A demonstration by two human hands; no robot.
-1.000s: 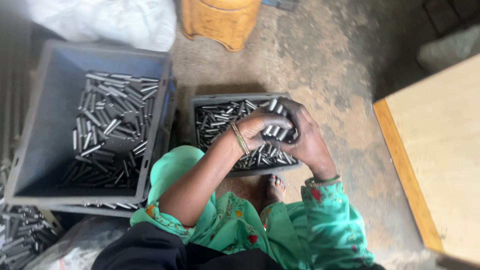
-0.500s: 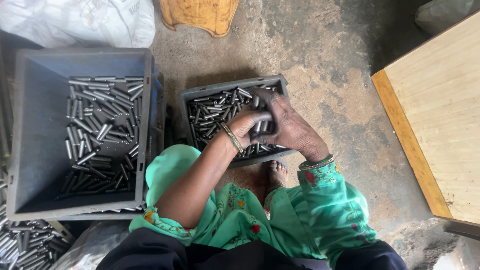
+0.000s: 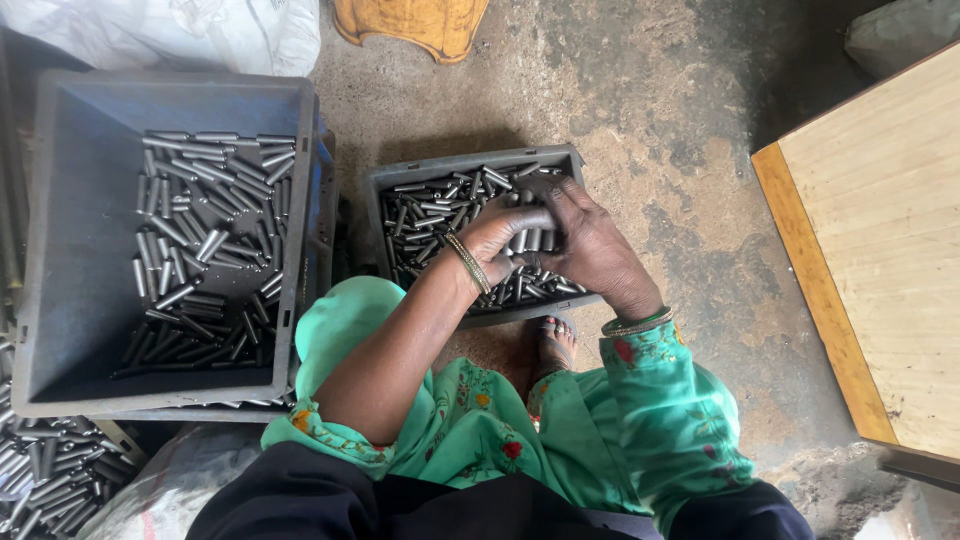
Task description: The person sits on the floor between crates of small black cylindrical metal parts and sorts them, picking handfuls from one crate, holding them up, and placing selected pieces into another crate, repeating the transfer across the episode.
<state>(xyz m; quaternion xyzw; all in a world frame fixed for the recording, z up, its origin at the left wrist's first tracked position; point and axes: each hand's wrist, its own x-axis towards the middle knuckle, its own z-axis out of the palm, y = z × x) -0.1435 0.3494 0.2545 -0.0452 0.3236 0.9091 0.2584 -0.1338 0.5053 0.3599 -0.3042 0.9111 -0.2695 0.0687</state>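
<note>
Two hands meet over the same small bunch of metal pins (image 3: 530,240): the left hand (image 3: 500,235) curls its fingers (image 3: 530,215) across the top of the bunch, and the right hand (image 3: 590,245) cups it from the other side, fingers narrowed around a row of pins lying side by side. The bunch sits just above the small grey tray (image 3: 470,165), which rests on the floor in front of the person's knees and is spread with more loose pins.

These pins are short, smooth steel cylinders with a dull shine. Each looks stiff and light, though a handful would likely feel weighty. Smooth round sides should make them prone to roll and slip, so gathering them parallel and squeezing across their length, as both palms do here, seems the surest hold.

A thin bangle (image 3: 468,262) circles the left wrist; green patterned sleeves (image 3: 660,400) cover the arms. To the left stands a larger grey crate (image 3: 70,250), plastic, deep-walled, with more pins scattered inside. Rough concrete floor (image 3: 620,90) lies around, a pale wooden board (image 3: 880,240) to the right
</note>
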